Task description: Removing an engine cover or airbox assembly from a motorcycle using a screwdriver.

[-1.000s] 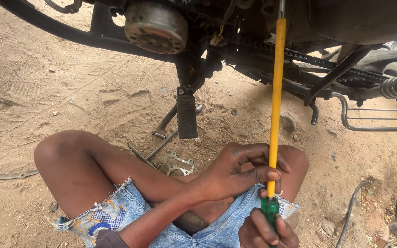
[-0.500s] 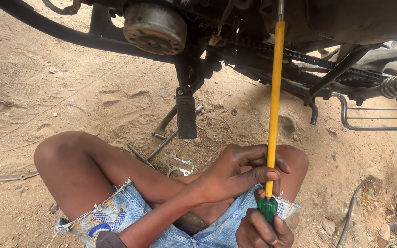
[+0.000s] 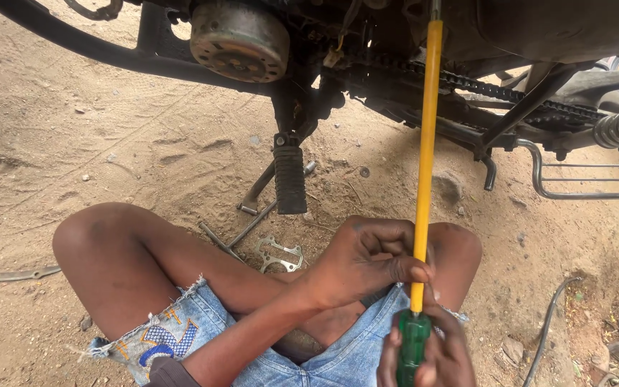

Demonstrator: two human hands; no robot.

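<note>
Motorcycle [image 3: 367, 43]: underside, far across the whole scene; round engine cover far left, chain [image 3: 510, 89] running right, black footpeg [image 3: 289, 179] hanging at centre, coil spring far right.
Sandy ground [image 3: 109, 143]: bare dirt under and around the machine.
Legs: crossed, near centre, in frayed denim shorts [image 3: 180, 337].
Screwdriver [image 3: 424, 165]: long yellow shaft, green handle; stands near-upright right of centre, tip up inside the motorcycle, hidden.
Left hand [image 3: 367, 261]: grip pinched on the yellow shaft just above the handle.
Right hand [image 3: 424, 351]: grip closed round the green handle, nearest edge.
Metal bracket [image 3: 279, 254]: flat on the ground, between footpeg and legs.
</note>
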